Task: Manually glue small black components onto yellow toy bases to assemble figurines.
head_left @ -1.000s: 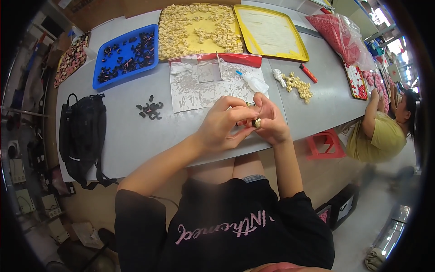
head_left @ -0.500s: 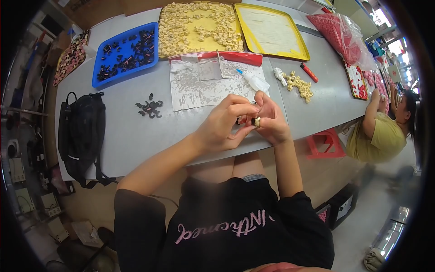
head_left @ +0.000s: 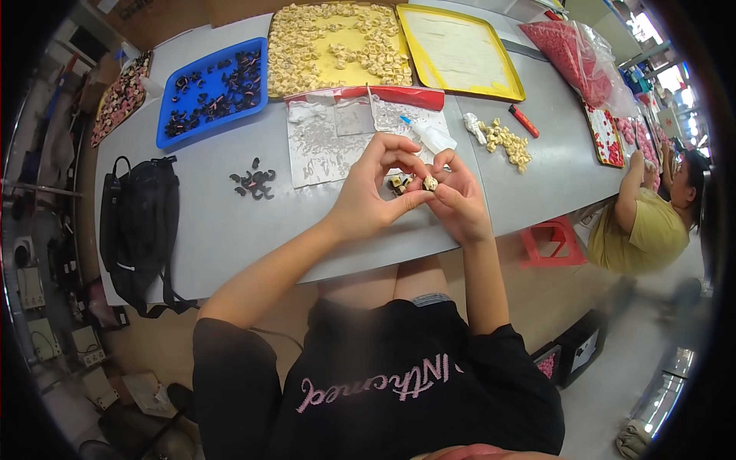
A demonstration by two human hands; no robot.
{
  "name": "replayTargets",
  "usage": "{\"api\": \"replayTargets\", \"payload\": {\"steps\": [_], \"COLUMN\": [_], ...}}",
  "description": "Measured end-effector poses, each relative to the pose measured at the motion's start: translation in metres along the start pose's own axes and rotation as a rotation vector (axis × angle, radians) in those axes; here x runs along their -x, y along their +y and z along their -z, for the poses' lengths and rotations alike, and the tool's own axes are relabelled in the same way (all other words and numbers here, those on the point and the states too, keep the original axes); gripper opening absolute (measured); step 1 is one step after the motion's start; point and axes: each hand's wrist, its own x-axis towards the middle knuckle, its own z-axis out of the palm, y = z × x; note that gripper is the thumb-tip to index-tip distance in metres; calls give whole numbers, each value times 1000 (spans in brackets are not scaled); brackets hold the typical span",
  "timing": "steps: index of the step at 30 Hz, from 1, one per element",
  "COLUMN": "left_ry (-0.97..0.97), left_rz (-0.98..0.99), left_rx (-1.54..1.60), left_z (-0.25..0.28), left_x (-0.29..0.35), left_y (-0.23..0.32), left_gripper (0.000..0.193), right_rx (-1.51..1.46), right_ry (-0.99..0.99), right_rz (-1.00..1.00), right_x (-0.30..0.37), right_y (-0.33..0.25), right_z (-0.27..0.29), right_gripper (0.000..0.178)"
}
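The piece (head_left: 430, 183), cream seemingly joined to black, is pinched by fingers (head_left: 400, 143) of the left hand (head_left: 366, 192) and right hand (head_left: 465, 205), black bits (head_left: 267, 177) left of them and cream bits (head_left: 506, 139) right remaining loose.

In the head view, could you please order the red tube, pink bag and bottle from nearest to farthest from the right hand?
1. Bottle: just beyond the right hand.
2. Red tube: farther out, to the right.
3. Pink bag: farthest, at the table's far right.
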Motion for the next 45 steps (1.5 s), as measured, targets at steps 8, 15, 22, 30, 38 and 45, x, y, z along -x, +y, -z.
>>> {"api": "replayTargets", "payload": {"steps": [8,15,22,30,38,45], "left_ry": [-43,-18,-105,-128,-153,-166], "left_rz": [20,60,239,397,344,311], "left_rx": [10,44,377,468,461,492], "left_z": [2,1,11,14,13,13], "left_x": [-1,-1,-3,-4,-3,-3], "left_y": [0,2,-3,-4,-9,-14], "left_gripper": [48,45,42,31,36,33], "right_rx": [-4,381,601,606,589,655], "right_ry": [22,82,43,75,73,82], "right_rz": [4,238,330,355,360,392], "right_x": [0,4,3,4,6,4], "right_y": [-2,9,12,13,13,15], "right_z": [-1,-2,5,1,1,2], "right_gripper": [30,32,25,22,20,19]}}
